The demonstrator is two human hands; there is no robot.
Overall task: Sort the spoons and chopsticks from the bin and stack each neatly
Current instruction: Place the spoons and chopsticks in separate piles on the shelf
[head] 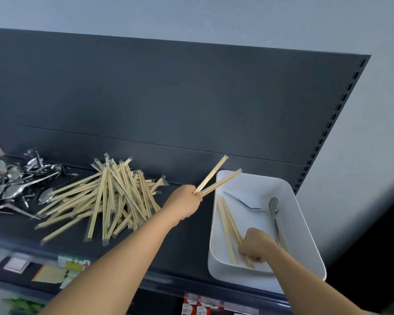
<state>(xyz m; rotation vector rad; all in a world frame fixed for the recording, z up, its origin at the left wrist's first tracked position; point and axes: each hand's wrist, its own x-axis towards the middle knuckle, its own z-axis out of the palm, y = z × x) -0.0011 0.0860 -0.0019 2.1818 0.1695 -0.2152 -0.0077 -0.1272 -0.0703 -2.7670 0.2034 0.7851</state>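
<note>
Nearest me, my right hand (256, 245) is down in the near end of the white bin (253, 189). Its fingers are curled tight round the near ends of the binned chopsticks (228, 223), though I cannot tell how many it has. Their long axis runs straight away from me along the bin floor, so I judge a lift should follow that line.

Just beyond my knuckles a long spoon (274, 208) lies the same way, bowl at the far end. A second spoon (243, 203) lies crosswise nearer the bin's middle. Neither is in my grip.

Further out and to the left, my left hand (184, 204) is closed in a fist on the held chopsticks (214, 176). These are two wrapped sticks, fanned apart and pointing up and to the far right over the bin's far-left corner.

What matters for the next move is that the chopstick pile (107, 196) lies on the shelf (187, 235) just left of that fist. Its sticks run mostly near to far, so I think the held chopsticks need turning to match them. My left hand is much the nearer to it. The spoon pile (11, 180) sits beyond it at the far left, well apart from both hands.
</note>
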